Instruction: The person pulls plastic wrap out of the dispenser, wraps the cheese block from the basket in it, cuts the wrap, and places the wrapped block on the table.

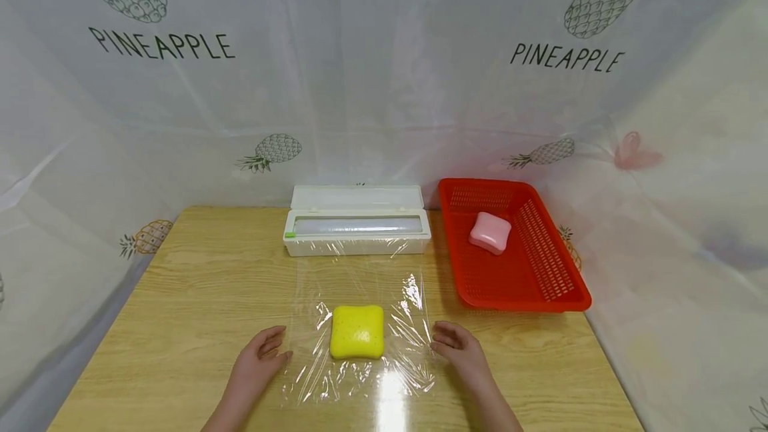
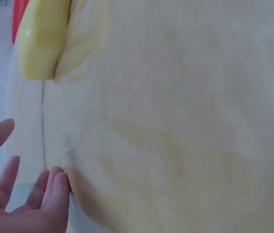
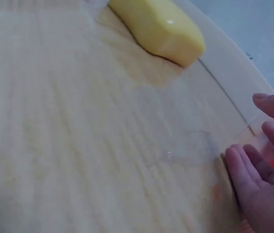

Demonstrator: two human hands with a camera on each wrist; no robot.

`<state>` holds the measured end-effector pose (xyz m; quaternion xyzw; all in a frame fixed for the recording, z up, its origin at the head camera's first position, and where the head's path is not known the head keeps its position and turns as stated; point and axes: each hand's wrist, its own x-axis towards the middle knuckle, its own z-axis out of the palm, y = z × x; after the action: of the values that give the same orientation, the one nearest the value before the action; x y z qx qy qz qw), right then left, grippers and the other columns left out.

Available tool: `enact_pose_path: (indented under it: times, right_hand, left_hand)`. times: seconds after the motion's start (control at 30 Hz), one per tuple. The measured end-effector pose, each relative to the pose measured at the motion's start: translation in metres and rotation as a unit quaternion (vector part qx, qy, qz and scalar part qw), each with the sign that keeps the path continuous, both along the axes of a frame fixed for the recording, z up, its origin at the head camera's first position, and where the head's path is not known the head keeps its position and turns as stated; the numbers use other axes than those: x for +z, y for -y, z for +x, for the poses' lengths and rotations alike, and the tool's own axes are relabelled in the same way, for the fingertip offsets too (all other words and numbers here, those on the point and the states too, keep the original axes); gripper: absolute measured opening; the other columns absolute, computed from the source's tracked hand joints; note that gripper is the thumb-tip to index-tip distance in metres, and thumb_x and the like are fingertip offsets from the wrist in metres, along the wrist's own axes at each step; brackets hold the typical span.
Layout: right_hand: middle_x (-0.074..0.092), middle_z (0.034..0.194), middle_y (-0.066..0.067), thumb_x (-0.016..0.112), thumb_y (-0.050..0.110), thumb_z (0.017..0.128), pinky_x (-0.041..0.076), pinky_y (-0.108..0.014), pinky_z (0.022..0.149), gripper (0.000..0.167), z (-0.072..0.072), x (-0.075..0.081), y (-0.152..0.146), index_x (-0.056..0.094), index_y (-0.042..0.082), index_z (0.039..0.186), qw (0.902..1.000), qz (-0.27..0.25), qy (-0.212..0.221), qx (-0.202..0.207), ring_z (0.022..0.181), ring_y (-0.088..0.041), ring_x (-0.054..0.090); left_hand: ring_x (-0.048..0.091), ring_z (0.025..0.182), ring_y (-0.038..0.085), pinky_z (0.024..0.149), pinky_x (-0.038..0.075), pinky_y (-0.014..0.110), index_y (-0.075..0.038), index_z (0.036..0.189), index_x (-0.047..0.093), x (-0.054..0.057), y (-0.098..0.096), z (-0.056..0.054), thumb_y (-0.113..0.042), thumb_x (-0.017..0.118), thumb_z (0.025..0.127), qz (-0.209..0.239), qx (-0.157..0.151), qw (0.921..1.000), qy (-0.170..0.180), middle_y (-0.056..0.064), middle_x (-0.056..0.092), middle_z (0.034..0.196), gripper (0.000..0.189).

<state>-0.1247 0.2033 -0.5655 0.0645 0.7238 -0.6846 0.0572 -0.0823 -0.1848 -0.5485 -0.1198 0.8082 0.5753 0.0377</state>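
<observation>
A yellow, pillow-shaped block, like a bar of soap (image 1: 357, 332), lies on a sheet of clear plastic wrap (image 1: 413, 325) spread over the table. The wrap is crinkled and shiny, and its far end runs up to the white wrap dispenser (image 1: 357, 245). At the sheet's left edge is my left hand (image 1: 260, 359), fingers loosely bent and thumb apart from them. My right hand (image 1: 462, 352) mirrors it at the right edge. Both wrist views show the fingertips (image 2: 57, 177) low at the table surface, with nothing gripped between thumb and fingers.
Behind the block, the dispenser has its lid (image 1: 357, 197) raised, showing a roll of film inside. A red plastic basket (image 1: 459, 272) at the back right holds a pink bar of soap (image 1: 491, 232). A pineapple-print curtain (image 1: 360, 85) surrounds the wooden table (image 1: 162, 325).
</observation>
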Motion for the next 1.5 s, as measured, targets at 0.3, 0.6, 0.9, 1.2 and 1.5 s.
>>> enact_pose_path:
  times: [0.3,0.6,0.9,1.2,1.5]
  right_hand:
    - [0.06,0.125,-0.021,0.07,0.005,0.087,0.051,-0.03,0.085,0.044,-0.036,0.002,0.0,0.057,-0.008,0.127,0.9978,-0.03,0.039,0.043,0.101,-0.023,0.062]
    - [0.058,0.109,-0.009,0.056,-0.002,0.093,0.051,-0.031,0.089,0.042,-0.073,-0.003,0.004,0.04,-0.013,0.13,0.9859,-0.116,0.061,0.105,0.096,-0.019,0.064]
    - [0.052,0.122,-0.012,0.051,0.002,0.098,0.051,-0.035,0.091,0.043,-0.089,-0.006,-0.002,0.038,-0.007,0.138,0.9607,-0.157,0.063,0.22,0.105,-0.025,0.06]
    - [0.061,0.124,-0.014,0.048,-0.001,0.099,0.055,-0.038,0.086,0.038,-0.077,-0.004,-0.017,0.046,-0.012,0.135,0.9198,-0.137,0.117,0.349,0.107,-0.027,0.063]
    - [0.067,0.113,-0.018,0.058,-0.002,0.095,0.056,-0.033,0.083,0.032,-0.061,-0.004,-0.023,0.054,-0.018,0.123,0.9221,-0.081,0.091,0.367,0.096,-0.021,0.068]
  left_hand:
    - [0.044,0.129,0.042,0.107,0.038,0.043,0.005,0.137,0.046,-0.002,0.011,-0.043,-0.005,0.071,0.088,0.013,-0.033,0.9993,-0.014,0.026,0.046,0.139,0.056]
    - [0.04,0.133,0.041,0.107,0.037,0.047,0.003,0.141,0.044,0.0,0.012,-0.087,-0.008,0.07,0.089,0.037,-0.048,0.9982,0.001,0.028,0.043,0.143,0.058]
    - [0.048,0.124,0.037,0.091,0.048,0.029,0.007,0.138,0.046,-0.007,0.01,-0.099,-0.007,0.067,0.091,0.106,-0.091,0.9901,0.009,0.029,0.048,0.137,0.053]
    - [0.061,0.097,0.016,0.08,0.05,0.024,0.009,0.128,0.054,-0.01,0.021,-0.078,-0.009,0.071,0.088,0.085,-0.179,0.9797,0.027,0.02,0.065,0.113,0.048]
    - [0.064,0.097,0.024,0.08,0.052,0.025,0.009,0.121,0.062,-0.007,0.03,-0.053,-0.011,0.07,0.088,0.06,-0.237,0.969,0.037,0.021,0.067,0.112,0.039]
